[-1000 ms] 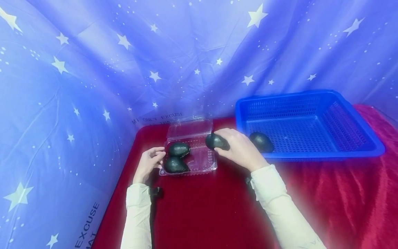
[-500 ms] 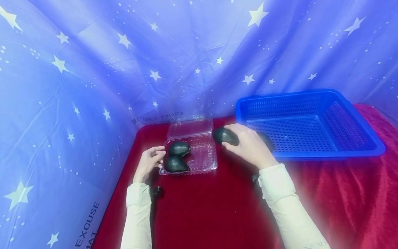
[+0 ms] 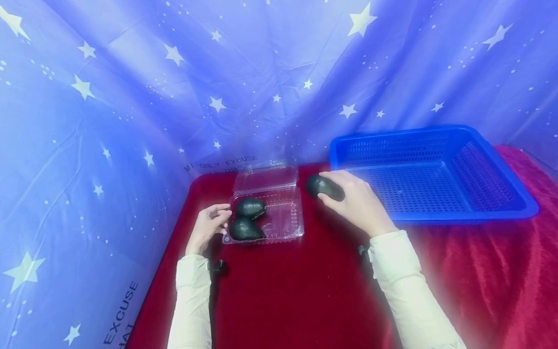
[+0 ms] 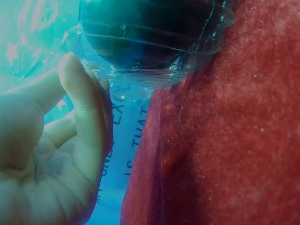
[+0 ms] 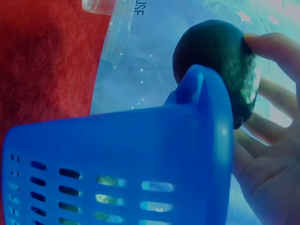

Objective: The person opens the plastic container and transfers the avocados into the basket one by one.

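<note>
My right hand [image 3: 359, 203] grips a dark green avocado [image 3: 323, 188] between thumb and fingers, just left of the blue basket [image 3: 529, 196]. In the right wrist view the basket's rim partly covers this avocado [image 5: 215, 51]. Two more avocados, a rear one [image 3: 251, 207] and a front one [image 3: 246, 230], lie in the left half of the clear plastic clamshell [image 3: 283, 225], whose lid stands raised at the back. At its left edge, my left hand [image 3: 207, 228] pinches the rim with thumb and finger, as the left wrist view [image 4: 70, 122] shows.
Red cloth [image 3: 279, 291] covers the table. A blue star-printed curtain [image 3: 270, 63] hangs behind and along the left. My right hand hides part of the basket's near left corner.
My right hand has carried the avocado rightward from the clamshell's right edge toward the basket, and now covers the avocado seen inside the basket earlier. My left hand stays in place.
</note>
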`<act>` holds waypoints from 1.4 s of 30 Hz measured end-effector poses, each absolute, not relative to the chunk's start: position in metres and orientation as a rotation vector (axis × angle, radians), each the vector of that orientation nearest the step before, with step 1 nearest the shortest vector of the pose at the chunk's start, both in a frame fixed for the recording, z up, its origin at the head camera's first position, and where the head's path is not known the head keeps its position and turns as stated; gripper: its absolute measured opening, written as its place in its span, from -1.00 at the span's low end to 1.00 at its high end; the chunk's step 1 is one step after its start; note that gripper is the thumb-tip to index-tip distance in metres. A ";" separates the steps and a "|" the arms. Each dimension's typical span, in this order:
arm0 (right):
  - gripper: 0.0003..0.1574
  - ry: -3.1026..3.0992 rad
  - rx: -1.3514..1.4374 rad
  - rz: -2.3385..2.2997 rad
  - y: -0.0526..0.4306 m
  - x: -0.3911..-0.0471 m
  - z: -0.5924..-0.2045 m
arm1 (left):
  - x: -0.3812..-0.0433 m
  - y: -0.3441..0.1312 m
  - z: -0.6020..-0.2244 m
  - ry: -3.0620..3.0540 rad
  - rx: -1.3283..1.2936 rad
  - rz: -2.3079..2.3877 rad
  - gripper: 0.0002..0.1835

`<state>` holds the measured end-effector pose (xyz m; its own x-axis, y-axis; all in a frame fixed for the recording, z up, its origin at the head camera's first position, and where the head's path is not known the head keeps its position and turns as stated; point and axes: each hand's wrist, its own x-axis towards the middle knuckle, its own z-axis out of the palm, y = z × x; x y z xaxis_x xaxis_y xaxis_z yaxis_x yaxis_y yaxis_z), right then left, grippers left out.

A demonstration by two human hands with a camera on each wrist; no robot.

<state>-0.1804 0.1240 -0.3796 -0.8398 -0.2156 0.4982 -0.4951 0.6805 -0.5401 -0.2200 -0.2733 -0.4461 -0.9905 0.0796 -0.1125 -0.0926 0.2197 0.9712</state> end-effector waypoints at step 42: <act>-0.40 -2.564 0.279 0.986 0.162 -0.175 -0.369 | -0.219 -0.271 -0.442 2.344 -0.047 1.868 -0.55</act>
